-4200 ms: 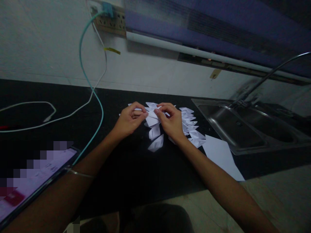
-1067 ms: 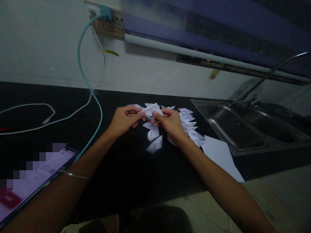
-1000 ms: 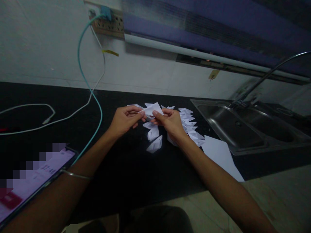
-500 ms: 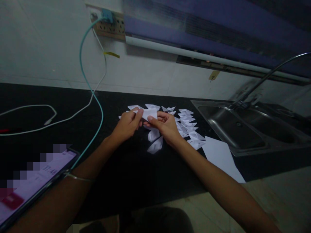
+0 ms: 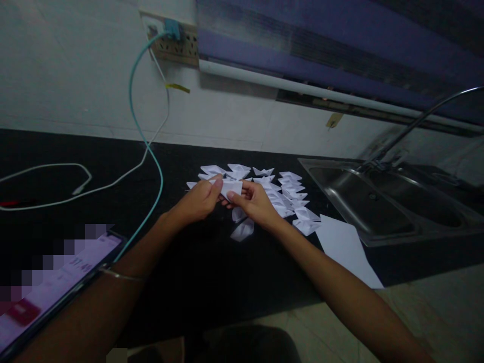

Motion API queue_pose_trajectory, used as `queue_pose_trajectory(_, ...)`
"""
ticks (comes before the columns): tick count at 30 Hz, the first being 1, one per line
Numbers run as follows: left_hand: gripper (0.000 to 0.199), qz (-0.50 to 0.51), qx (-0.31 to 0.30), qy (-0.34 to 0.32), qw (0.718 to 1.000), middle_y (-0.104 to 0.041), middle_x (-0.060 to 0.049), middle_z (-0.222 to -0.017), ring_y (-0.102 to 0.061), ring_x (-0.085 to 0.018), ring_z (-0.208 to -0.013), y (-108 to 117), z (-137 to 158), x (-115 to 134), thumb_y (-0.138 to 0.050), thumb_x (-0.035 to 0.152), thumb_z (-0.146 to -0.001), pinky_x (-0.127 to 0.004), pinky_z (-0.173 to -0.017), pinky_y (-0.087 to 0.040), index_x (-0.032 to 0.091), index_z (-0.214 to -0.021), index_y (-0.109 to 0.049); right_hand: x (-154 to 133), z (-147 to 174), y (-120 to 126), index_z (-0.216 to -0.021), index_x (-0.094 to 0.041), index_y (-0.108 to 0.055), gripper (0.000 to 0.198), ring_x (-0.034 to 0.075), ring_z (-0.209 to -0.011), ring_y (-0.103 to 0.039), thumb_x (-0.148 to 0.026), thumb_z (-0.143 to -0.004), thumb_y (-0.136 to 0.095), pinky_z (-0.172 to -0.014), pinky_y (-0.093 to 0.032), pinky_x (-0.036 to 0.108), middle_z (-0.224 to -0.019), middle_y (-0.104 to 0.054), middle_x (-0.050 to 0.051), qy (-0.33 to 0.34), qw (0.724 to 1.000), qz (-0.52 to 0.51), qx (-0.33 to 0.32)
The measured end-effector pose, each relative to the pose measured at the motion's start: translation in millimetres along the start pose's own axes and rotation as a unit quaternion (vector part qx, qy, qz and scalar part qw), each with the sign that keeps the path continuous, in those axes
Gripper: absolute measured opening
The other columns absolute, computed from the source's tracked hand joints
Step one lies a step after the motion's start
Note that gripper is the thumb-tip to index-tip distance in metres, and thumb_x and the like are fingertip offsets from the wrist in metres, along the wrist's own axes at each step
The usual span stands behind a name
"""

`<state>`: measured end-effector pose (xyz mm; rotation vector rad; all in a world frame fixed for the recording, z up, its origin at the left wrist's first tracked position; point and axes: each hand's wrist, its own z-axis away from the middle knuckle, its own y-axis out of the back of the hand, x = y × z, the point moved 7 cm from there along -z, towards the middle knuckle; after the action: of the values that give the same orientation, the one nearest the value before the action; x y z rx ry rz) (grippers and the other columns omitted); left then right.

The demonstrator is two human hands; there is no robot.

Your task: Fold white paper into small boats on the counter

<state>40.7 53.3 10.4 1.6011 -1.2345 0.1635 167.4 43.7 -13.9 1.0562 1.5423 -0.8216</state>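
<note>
A small folded white paper (image 5: 231, 187) is pinched between my two hands above the dark counter. My left hand (image 5: 200, 199) grips its left end, thumb on top. At its right end my right hand (image 5: 257, 200) holds it with the thumb pressed on its face and the fingers behind. Past my hands lie several folded paper boats (image 5: 238, 170), in loose rows; some are partly hidden by my hands. Another column of paper boats (image 5: 295, 194) overlaps at the right. Just below my hands, a folded white paper piece (image 5: 242, 230) rests on the counter.
White paper sheets (image 5: 346, 247) lie right of the boats, beside a steel sink (image 5: 340, 201) with a curved faucet (image 5: 419, 117). A lit phone (image 5: 71, 280) is at the left, near a teal cable (image 5: 162, 176) and a white cable (image 5: 109, 187) running to a wall socket strip (image 5: 177, 48).
My hands have lowered slightly with the folded paper, and its upper edge now looks straighter. The whole view has shifted a little. The boats on the counter stay where they were.
</note>
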Motion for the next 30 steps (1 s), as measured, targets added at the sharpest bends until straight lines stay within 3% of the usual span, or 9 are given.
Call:
queue_pose_trajectory(10,0.039,0.061,0.013,0.048,0.997,-0.05,0.001,-0.055,-0.046,-0.012,-0.048,4.0,-0.3,6.2,-0.032,0.038,-0.1,-0.024,-0.045,-0.034,0.021,-0.069,-0.048,-5.1,2.0,5.1,-0.09,-0.017,-0.067,0.034,0.016,-0.077,-0.063,-0.05,-0.082,-0.07,-0.069,-0.052,0.027,-0.087,-0.069,0.005,0.014,0.993,0.12,-0.001)
queue_pose_trajectory(21,0.061,0.07,-0.014,0.071,0.995,-0.042,0.0,-0.04,-0.04,-0.011,-0.038,-1.1,0.7,-0.7,-0.026,0.048,-0.102,-0.024,-0.04,-0.029,0.021,-0.048,-0.041,-17.8,3.3,3.7,-0.082,-0.018,-0.065,0.033,0.012,-0.066,-0.055,-0.051,-0.083,-0.068,-0.058,-0.043,0.023,-0.075,-0.061,0.0,0.02,0.993,0.112,0.011)
queue_pose_trajectory(24,0.058,0.055,-0.036,0.065,0.996,-0.04,0.002,-0.04,-0.038,-0.011,-0.037,-7.2,0.7,-1.9,-0.028,0.047,-0.101,-0.025,-0.039,-0.026,0.022,-0.051,-0.041,-18.7,1.5,6.6,-0.085,-0.02,-0.068,0.034,0.012,-0.068,-0.056,-0.054,-0.084,-0.066,-0.06,-0.043,0.023,-0.079,-0.063,0.001,0.026,0.992,0.121,0.034)
queue_pose_trajectory(30,0.055,0.061,-0.054,0.044,0.996,-0.04,0.003,-0.045,-0.038,-0.011,-0.04,-13.7,1.5,-1.8,-0.028,0.048,-0.101,-0.025,-0.042,-0.028,0.021,-0.055,-0.042,-22.4,0.9,6.0,-0.08,-0.02,-0.073,0.034,0.012,-0.067,-0.054,-0.052,-0.088,-0.062,-0.06,-0.041,0.024,-0.076,-0.065,0.001,0.071,0.984,0.161,0.021)
